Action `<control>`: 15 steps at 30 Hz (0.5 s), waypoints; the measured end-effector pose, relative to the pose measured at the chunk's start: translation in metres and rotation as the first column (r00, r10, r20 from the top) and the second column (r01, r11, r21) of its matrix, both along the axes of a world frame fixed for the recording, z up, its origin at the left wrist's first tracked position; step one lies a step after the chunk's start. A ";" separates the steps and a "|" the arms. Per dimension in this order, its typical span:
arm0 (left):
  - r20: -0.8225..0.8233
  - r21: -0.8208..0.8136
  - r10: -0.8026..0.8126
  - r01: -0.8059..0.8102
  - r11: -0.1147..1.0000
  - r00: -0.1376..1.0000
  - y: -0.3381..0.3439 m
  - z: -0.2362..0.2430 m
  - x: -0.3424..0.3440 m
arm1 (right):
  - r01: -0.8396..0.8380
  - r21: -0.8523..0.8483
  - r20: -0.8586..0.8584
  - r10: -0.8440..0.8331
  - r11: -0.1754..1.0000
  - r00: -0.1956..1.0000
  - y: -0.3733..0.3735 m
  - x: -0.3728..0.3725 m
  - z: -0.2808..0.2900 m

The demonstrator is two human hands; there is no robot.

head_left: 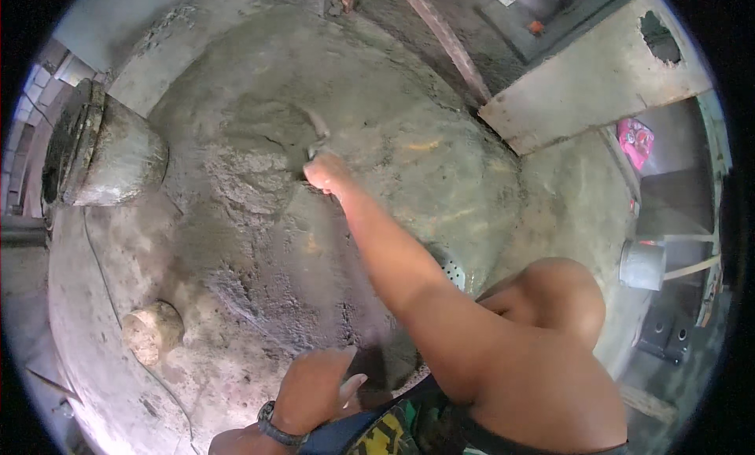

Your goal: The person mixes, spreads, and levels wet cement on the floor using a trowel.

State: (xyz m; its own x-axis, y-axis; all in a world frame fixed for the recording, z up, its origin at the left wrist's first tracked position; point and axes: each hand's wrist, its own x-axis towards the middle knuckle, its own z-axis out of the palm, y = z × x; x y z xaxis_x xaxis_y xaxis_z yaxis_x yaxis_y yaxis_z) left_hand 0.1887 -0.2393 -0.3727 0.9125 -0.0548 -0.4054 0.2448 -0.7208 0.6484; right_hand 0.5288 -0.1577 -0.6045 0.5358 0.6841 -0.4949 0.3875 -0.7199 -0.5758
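My right hand is closed in a fist low over wet grey mortar on the floor, my arm stretched forward. It grips what looks like a trowel; its blade is smeared with mortar and hard to tell from the floor. Around the hand the mortar is partly smooth and partly rough and lumpy. My left hand, with a dark band at the wrist, is held near my body at the lower edge. Its thumb and fingertips are apart, and nothing shows in it.
A large mortar-crusted bucket stands at the left. Nearer lies a small tub beside a thin cable. A pale board borders the right, with a pink packet and a light pot beyond. A perforated white shoe shows beside my arm.
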 end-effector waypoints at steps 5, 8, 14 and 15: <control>-0.017 -0.010 0.015 -0.015 1.000 1.000 -0.001 0.007 0.010 | 0.625 0.189 -0.358 -0.540 0.757 0.762 -0.022 -0.032 0.025; 0.039 -0.049 0.027 -0.025 0.998 0.999 -0.003 0.006 0.014 | 0.758 0.553 0.030 -0.918 0.345 0.396 -0.070 -0.018 -0.015; 0.004 -0.093 -0.034 0.034 0.995 0.999 -0.009 -0.005 0.015 | 0.972 0.141 -0.125 -0.970 0.189 0.207 -0.111 -0.035 -0.029; 0.014 -0.102 -0.043 0.045 0.994 0.999 -0.012 -0.004 0.018 | 0.961 0.114 -0.252 -0.928 0.252 0.273 -0.104 -0.050 -0.030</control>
